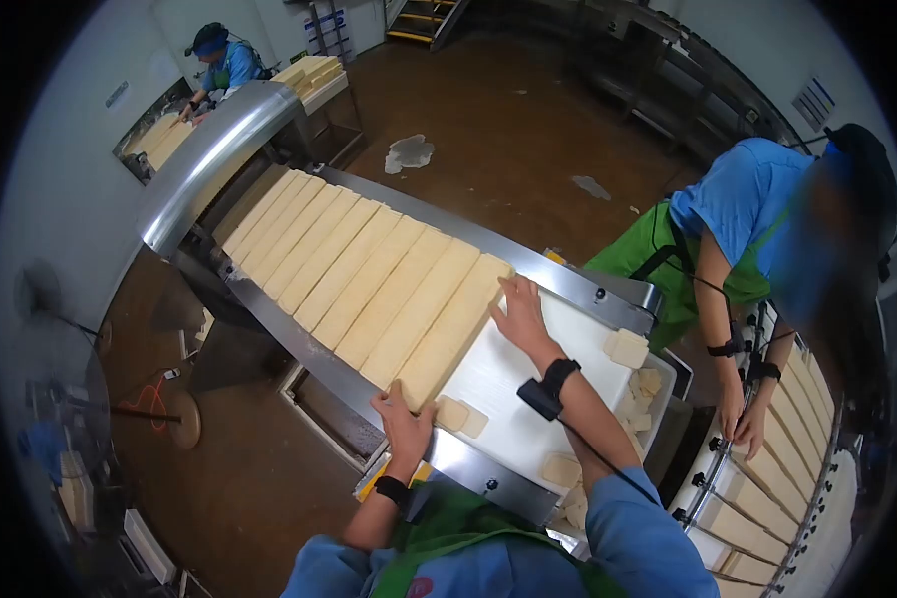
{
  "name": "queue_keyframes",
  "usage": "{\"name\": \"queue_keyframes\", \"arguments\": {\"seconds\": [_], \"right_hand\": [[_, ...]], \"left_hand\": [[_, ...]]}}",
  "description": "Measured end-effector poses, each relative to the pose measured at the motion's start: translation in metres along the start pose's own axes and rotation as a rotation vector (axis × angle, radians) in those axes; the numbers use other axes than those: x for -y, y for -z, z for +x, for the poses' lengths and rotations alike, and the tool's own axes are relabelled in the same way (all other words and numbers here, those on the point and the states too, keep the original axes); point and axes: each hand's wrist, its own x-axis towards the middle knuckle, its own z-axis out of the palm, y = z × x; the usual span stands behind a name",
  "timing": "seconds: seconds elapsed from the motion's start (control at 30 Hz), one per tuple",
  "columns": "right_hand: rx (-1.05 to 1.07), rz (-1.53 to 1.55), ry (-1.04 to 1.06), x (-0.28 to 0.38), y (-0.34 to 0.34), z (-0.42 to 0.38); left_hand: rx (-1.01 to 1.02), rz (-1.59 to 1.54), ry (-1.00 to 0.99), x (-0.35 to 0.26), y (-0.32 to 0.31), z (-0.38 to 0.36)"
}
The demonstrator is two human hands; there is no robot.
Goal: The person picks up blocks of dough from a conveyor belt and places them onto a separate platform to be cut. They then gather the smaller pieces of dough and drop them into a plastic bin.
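My left hand (pixel 405 427) grips the near end of a long pale row of thin, square-looking slices (pixel 448 334). At the far end of the same row, my right hand (pixel 523 317) has its fingers curled against the end. This row is the closest to me of several similar pale rows (pixel 344 259) lying side by side across the conveyor (pixel 508 374). Beside my left hand, a few loose pale slices (pixel 462 417) lie flat on the white belt. Each wrist wears a black band, and the right one carries a small black box (pixel 540 399).
More loose slices lie at the belt's end, with a bin of scraps (pixel 644 399) beyond. A curved metal hood (pixel 224 164) spans the far end. At right, a co-worker (pixel 757 229) handles a second line of rows (pixel 777 468). Another person (pixel 227 65) works behind the hood.
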Motion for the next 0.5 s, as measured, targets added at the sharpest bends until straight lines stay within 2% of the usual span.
{"name": "queue_keyframes", "arguments": {"seconds": [0.13,0.23,0.33,0.5], "right_hand": [[0.056,-0.223,-0.156,-0.002,-0.025,0.046],[0.167,-0.326,-0.262,-0.005,-0.035,0.059],[0.102,-0.334,-0.298,-0.007,-0.041,0.063],[0.118,-0.39,-0.334,0.0,-0.04,0.067]], "left_hand": [[0.025,0.058,-0.051,-0.01,0.001,0.011],[0.089,0.042,0.027,-0.014,0.002,0.018],[0.117,0.046,0.05,-0.019,0.006,0.022],[0.115,0.044,0.052,-0.024,0.003,0.023]]}}
